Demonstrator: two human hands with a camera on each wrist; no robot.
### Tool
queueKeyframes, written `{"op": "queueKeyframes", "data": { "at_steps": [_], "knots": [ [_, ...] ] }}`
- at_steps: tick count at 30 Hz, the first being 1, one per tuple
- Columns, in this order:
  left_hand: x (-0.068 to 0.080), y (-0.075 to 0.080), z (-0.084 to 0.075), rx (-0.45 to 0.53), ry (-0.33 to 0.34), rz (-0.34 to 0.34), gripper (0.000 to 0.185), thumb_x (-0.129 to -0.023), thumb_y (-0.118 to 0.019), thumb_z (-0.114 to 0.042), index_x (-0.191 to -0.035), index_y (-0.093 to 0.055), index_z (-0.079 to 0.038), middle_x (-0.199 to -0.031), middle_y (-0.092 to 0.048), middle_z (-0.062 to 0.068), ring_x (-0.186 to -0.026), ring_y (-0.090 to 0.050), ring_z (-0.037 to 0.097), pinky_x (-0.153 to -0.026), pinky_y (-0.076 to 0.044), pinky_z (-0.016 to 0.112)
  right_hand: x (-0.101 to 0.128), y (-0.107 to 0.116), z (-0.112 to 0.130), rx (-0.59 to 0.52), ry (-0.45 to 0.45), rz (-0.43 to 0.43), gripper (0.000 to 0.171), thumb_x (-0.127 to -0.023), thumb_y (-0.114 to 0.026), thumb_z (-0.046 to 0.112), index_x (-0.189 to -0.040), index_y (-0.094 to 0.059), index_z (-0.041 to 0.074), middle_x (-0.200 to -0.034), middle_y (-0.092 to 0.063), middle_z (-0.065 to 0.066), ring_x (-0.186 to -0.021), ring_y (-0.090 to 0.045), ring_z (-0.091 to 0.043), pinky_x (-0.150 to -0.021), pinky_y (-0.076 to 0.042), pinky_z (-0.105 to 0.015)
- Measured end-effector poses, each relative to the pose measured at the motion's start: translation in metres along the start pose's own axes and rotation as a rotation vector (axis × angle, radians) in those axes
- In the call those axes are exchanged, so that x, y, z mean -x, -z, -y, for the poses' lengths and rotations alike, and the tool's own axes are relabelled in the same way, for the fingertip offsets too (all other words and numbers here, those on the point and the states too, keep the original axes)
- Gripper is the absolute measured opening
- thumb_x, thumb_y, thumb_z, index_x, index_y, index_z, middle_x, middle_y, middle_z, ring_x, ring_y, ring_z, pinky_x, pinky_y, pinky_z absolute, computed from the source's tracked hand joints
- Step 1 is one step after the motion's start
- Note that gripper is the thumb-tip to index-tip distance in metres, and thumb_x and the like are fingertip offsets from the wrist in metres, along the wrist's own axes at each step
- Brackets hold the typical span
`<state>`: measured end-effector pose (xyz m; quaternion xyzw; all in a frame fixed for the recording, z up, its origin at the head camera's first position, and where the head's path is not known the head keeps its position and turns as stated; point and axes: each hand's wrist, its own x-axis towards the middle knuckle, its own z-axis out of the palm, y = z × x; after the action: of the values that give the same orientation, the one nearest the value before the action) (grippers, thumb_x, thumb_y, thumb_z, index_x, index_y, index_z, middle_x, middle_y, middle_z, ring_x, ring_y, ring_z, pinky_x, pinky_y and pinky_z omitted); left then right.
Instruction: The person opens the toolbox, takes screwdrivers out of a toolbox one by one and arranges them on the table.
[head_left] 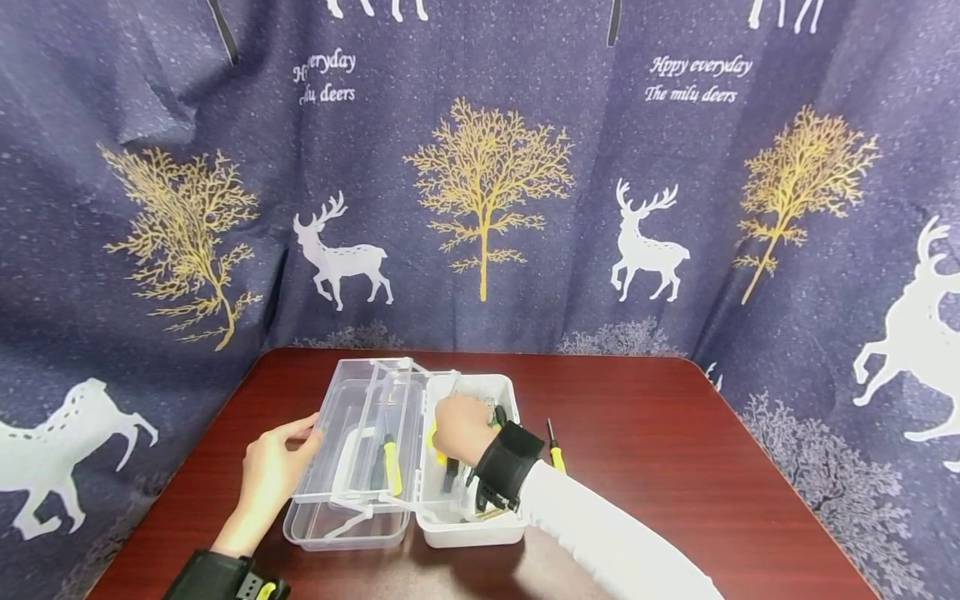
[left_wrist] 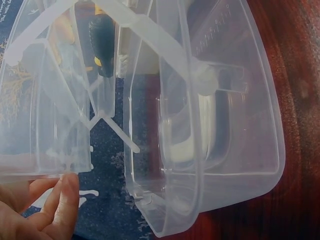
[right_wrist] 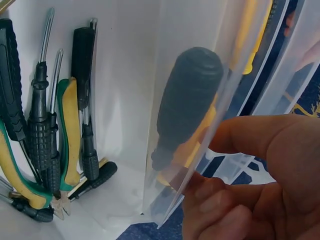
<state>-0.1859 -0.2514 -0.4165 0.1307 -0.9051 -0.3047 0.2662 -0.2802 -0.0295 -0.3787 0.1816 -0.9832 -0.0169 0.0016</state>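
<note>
A toolbox stands open on the dark red table [head_left: 675, 467], its clear lid [head_left: 341, 412] folded out left of the white base [head_left: 495, 527]. My left hand [head_left: 300, 437] holds the lid's left rim, thumb on top; the left wrist view shows its fingers [left_wrist: 57, 202] under the clear lid [left_wrist: 225, 125]. My right hand [head_left: 459, 427] reaches into the base. In the right wrist view my right hand [right_wrist: 235, 167] pinches the wall of a clear inner tray [right_wrist: 165, 150]. A black-and-yellow screwdriver handle [right_wrist: 187, 95] lies behind that wall.
Several screwdrivers [right_wrist: 42, 125] and yellow-green pliers [right_wrist: 70, 125] lie in the white base. Another yellow-handled screwdriver [head_left: 390, 462] rests in the tray. One small screwdriver [head_left: 553, 447] lies on the table right of the box. A deer-print curtain [head_left: 487, 208] hangs behind.
</note>
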Motion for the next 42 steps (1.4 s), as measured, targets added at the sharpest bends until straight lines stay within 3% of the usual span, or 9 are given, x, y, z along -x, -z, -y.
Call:
{"op": "queueKeyframes", "data": {
  "at_steps": [11, 18, 25, 35, 42],
  "knots": [
    [0.0, 0.001, -0.001, 0.009, 0.006, 0.006, 0.03, -0.083, -0.062, -0.022, -0.112, -0.067, -0.015, -0.087, -0.073, 0.01, -0.072, -0.069, 0.023, -0.059, -0.044, 0.027, -0.004, -0.005, 0.007, 0.004, -0.014, -0.017, 0.026, -0.072, -0.069, 0.035, -0.081, -0.067, 0.011, -0.082, -0.069, -0.008, -0.068, -0.064, -0.024, -0.052, -0.05, -0.037],
    [0.0, 0.0, 0.001, 0.005, 0.004, 0.0, 0.03, -0.082, -0.062, -0.022, -0.111, -0.068, -0.015, -0.086, -0.074, 0.009, -0.071, -0.069, 0.023, -0.059, -0.044, 0.028, -0.006, -0.006, 0.008, 0.011, 0.023, -0.052, 0.022, -0.071, -0.07, 0.034, -0.075, -0.067, 0.012, -0.077, -0.068, -0.006, -0.066, -0.063, -0.021, -0.051, -0.049, -0.034],
    [0.0, -0.003, 0.001, 0.003, -0.004, -0.001, 0.03, -0.082, -0.062, -0.021, -0.11, -0.068, -0.016, -0.086, -0.074, 0.008, -0.07, -0.069, 0.022, -0.059, -0.044, 0.029, -0.008, -0.006, 0.003, -0.019, 0.043, -0.063, 0.032, -0.066, -0.073, 0.043, -0.065, -0.064, 0.013, -0.075, -0.068, -0.005, -0.066, -0.063, -0.022, -0.051, -0.048, -0.033],
    [0.0, -0.001, 0.001, -0.002, -0.012, -0.019, 0.029, -0.081, -0.063, -0.021, -0.109, -0.069, -0.015, -0.085, -0.074, 0.008, -0.07, -0.069, 0.023, -0.059, -0.044, 0.029, -0.006, 0.002, -0.004, -0.148, 0.075, -0.078, 0.021, -0.067, -0.071, 0.029, -0.064, -0.061, 0.01, -0.07, -0.066, -0.005, -0.066, -0.061, -0.021, -0.056, -0.048, -0.03],
    [0.0, 0.0, 0.0, -0.002, -0.019, -0.02, 0.029, -0.08, -0.064, -0.02, -0.109, -0.069, -0.014, -0.084, -0.074, 0.008, -0.068, -0.068, 0.022, -0.058, -0.044, 0.027, -0.004, 0.003, -0.008, -0.16, 0.111, -0.097, 0.021, -0.065, -0.07, 0.023, -0.056, -0.054, 0.014, -0.059, -0.058, 0.0, -0.059, -0.055, -0.017, -0.056, -0.046, -0.027]
  ]
}}
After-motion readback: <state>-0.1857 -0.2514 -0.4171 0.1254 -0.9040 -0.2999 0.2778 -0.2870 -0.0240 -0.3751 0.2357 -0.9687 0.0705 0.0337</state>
